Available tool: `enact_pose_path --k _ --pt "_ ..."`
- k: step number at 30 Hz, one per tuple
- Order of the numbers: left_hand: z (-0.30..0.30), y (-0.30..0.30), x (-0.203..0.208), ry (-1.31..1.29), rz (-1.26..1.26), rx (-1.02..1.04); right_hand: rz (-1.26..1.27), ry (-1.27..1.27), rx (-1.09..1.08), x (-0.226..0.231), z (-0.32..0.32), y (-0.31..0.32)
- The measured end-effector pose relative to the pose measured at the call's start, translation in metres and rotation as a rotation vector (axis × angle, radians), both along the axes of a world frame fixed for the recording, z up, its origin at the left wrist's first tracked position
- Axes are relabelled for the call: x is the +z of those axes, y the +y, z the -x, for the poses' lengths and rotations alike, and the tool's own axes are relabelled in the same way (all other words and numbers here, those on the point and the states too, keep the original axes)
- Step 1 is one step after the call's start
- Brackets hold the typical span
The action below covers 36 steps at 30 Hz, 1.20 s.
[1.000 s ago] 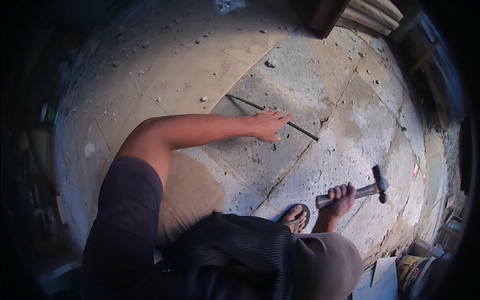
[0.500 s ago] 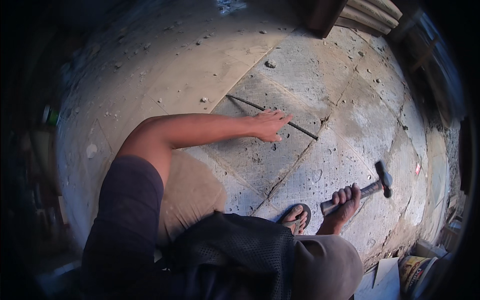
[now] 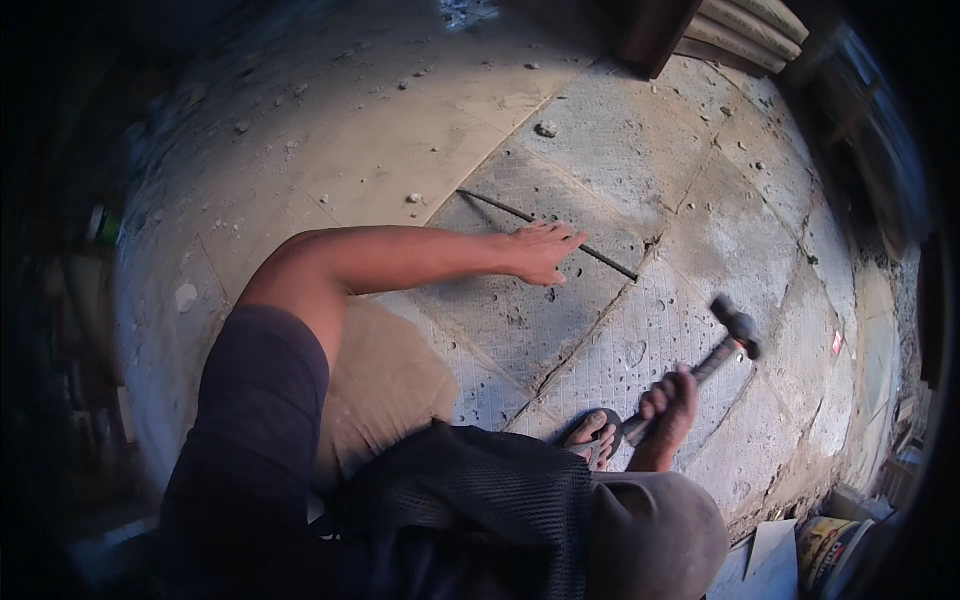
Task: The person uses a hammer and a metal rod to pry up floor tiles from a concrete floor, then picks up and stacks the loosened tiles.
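My left hand lies palm down across a thin dark metal rod, fingers stretched out and thumb apart. The rod's middle is hidden under that hand. One end of it lies by the edge of the smooth beige floor, the other near a tile joint. To the right, my right hand is closed round the dark handle of a hammer, whose head is raised at the upper end and slightly blurred. Beneath both hands are grey, pitted tiles with cracked joints.
My sandalled foot stands close to the right hand. A small stone and other rubble are scattered over the floor. At lower right stand a bucket and a pale flat piece. Stacked slabs lean at the upper right.
The hammer has tilted more upright, its head moving up and to the left. My right hand has shifted slightly left with it. The left hand and the rod stay in place.
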<state>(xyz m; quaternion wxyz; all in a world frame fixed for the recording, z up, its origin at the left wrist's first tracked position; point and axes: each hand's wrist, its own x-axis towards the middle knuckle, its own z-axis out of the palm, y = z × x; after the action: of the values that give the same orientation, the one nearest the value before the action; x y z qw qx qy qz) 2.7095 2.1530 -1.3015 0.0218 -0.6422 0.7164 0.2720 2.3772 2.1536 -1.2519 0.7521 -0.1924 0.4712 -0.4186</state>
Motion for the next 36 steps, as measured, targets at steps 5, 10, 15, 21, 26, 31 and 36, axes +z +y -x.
enact_pose_path --k 5,10,15,21,26,31,36 --pt "0.0 0.0 0.006 -0.007 -0.009 -0.019 0.097 -0.083 -0.361 0.002 -0.01 -0.031" --pt "-0.001 0.006 0.002 -0.025 -0.004 -0.012 -0.187 -0.036 0.266 -0.018 -0.053 0.032" --pt "0.001 0.004 0.002 -0.039 -0.027 0.02 -0.174 -0.108 0.221 -0.006 -0.02 0.017" --pt "-0.003 0.002 0.0 -0.011 -0.027 0.009 0.065 -0.116 -0.205 0.007 0.014 -0.027" --pt "0.005 -0.001 0.008 -0.046 -0.048 0.024 0.044 0.073 -0.125 -0.018 -0.028 0.0" --pt "0.007 -0.004 0.0 -0.023 -0.022 0.028 -0.315 -0.23 0.285 -0.024 -0.021 0.016" --pt "0.0 -0.006 -0.003 -0.014 0.013 -0.008 -0.154 -0.128 0.045 -0.007 0.01 -0.007"
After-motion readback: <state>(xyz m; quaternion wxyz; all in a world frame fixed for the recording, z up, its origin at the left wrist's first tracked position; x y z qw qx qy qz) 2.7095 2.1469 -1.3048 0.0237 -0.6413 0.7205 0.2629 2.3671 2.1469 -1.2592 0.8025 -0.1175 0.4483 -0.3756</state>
